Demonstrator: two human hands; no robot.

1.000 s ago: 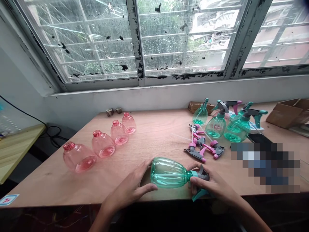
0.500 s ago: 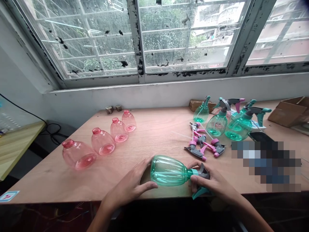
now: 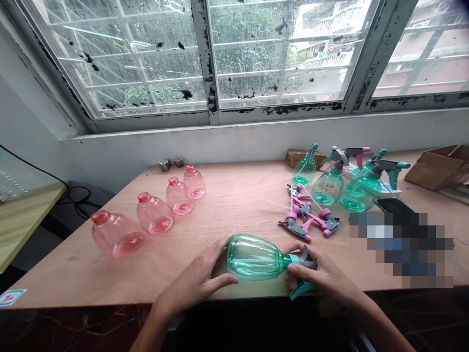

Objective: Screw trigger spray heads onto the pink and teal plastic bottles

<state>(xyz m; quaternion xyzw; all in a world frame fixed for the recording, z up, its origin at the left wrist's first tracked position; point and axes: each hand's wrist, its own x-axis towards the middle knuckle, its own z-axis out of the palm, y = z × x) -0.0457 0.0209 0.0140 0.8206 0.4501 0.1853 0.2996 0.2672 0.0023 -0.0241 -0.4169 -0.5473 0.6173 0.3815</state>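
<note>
Currently in hand: a green spray bottle (image 3: 252, 256), lying on its side over the front of the wooden table (image 3: 234, 205), base to the left, spray head (image 3: 309, 261) to the right.
Right hand (image 3: 322, 276): clamped on the spray head and collar (image 3: 294, 259), thumb on the near side, fingers curled around behind and under.
Left hand (image 3: 200, 274): cupped about the base, thumb at the near rim; a gap shows before the palm, so whether it grips or merely steadies cannot be told.
Slip risk: the smooth, rounded base could slide from that loose cup, especially if the right wrist turned sharply.
Edge risk: the trigger (image 3: 302, 290) hangs near the table's front edge; a slack right grip could let the bottle drop off.
Snag risk: loose pink-and-grey spray heads (image 3: 295, 227) lie tangled just beyond the right hand; a passing knuckle could drag them along. Four pink bottles (image 3: 157, 215) sit well apart, likely safe.
Hidden: the left fingertips, most right fingers, and any contact between bottle and table.
Cut off: the cardboard box (image 3: 432, 168) and the corner label (image 3: 12, 297).
Hard to make out: the overlapping green bottles (image 3: 361, 193) behind, and whatever the pixelated patch (image 3: 403, 249) covers.
</note>
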